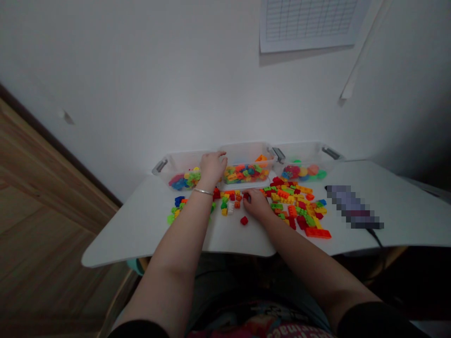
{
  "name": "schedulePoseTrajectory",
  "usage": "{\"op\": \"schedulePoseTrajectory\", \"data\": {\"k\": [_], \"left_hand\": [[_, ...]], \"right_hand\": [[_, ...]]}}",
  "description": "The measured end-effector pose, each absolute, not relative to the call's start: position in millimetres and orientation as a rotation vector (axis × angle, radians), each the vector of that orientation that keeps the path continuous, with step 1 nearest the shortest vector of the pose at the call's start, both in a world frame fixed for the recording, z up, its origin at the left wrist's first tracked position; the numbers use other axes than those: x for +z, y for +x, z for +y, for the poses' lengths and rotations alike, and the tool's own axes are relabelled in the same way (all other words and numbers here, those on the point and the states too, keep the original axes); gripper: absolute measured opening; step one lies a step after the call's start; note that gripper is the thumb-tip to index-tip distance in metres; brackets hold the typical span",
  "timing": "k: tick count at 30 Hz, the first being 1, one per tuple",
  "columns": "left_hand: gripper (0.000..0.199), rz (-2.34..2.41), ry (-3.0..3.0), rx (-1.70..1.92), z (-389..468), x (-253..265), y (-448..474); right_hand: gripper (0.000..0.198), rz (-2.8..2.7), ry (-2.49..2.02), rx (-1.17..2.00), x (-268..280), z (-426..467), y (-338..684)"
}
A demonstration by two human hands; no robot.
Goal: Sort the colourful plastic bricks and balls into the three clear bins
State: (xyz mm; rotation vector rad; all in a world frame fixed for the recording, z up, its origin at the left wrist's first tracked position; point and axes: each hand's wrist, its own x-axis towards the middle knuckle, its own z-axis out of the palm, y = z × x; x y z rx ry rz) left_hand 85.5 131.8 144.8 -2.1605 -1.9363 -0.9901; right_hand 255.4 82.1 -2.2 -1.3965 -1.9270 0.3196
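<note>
My left hand [213,166], with a bangle at the wrist, hovers at the border of the left clear bin [186,159] and the middle clear bin [243,152]. Its fingers reach to the right, slightly apart, and nothing shows in them. Small colourful pieces [246,173] fill the bottom of the middle bin. On the table, my right hand [257,204] has its fingers closed at a dark red building brick [245,196], partly covered by them. Close by lie a white brick [230,207] and a single red brick [244,220].
Loose bricks [292,211] spread over the right of the white table [123,230], with more green and blue ones at left. The right clear bin [303,152] holds round colourful pieces. A blurred-out device [352,206] with a cable lies at right. Behind stands a wall [158,84].
</note>
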Motion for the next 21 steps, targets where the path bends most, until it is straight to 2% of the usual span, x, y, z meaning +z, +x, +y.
{"op": "schedulePoseTrajectory", "data": {"k": [5, 12, 21], "left_hand": [[0.034, -1.730, -2.182, -1.115, 80.6, 131.7, 82.4], [0.028, -1.864, -2.331, -0.449, 17.4, 85.4, 87.3], [0.042, -1.896, -2.339, -0.326, 9.5, 53.7, 80.8]], "right_hand": [[0.028, -1.916, -1.404, 0.305, -3.1, 81.8, 254.6], [0.028, -1.906, -1.404, 0.274, -6.7, 82.3, 253.9], [0.026, -1.928, -1.401, 0.273, -7.1, 84.0, 254.4]]}}
